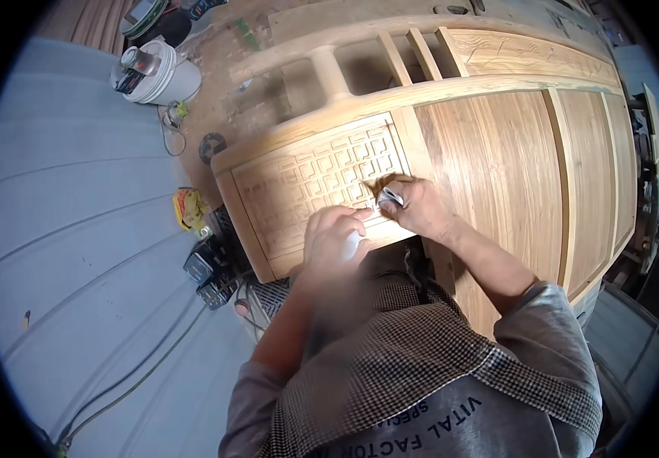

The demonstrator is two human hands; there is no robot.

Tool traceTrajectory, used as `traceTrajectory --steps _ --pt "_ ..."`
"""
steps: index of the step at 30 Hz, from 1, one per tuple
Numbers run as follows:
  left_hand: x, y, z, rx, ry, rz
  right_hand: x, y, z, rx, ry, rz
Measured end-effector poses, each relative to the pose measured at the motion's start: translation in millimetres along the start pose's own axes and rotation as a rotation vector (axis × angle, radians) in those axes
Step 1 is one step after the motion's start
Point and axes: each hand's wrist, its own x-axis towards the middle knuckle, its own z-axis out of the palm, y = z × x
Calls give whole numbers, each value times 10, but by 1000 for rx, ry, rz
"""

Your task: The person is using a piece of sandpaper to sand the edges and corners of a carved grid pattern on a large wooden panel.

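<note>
A carved wooden panel (329,177) with a raised lattice pattern lies before me, set in a pale wooden frame (275,143). My right hand (424,207) is at the panel's right side, gripping a folded piece of sandpaper or similar sheet (390,197), whitish on the visible face. Its brown edge is against the carving. My left hand (332,232) rests over the panel's near edge with curled fingers. A small white piece (353,245) shows between its thumb and fingers; what it is cannot be made out.
Plain wooden panels with crossbars (495,143) extend to the right. Beyond them runs a rail with slats (415,54). A white bucket (183,74) carrying tools stands at the far left. A yellow packet (191,208), black boxes (209,272) and cables (152,366) lie at the left.
</note>
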Motion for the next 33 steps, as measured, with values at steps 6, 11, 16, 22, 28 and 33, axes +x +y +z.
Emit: traceTrajectory --steps 6,11,16,22,28,33 --pt "16 -2 -1 -22 15 2 -170 -96 178 34 240 124" --pt "16 -21 0 1 21 55 -182 -15 308 25 277 123" --pt "27 -17 -11 -14 -5 16 -143 -69 206 117 231 162" --pt "40 36 -13 -33 15 -38 -158 -47 305 83 291 178" --pt "20 17 -12 -18 -8 -25 -157 -74 266 117 229 269" --pt "27 4 6 -17 41 9 -209 -60 304 157 292 227"
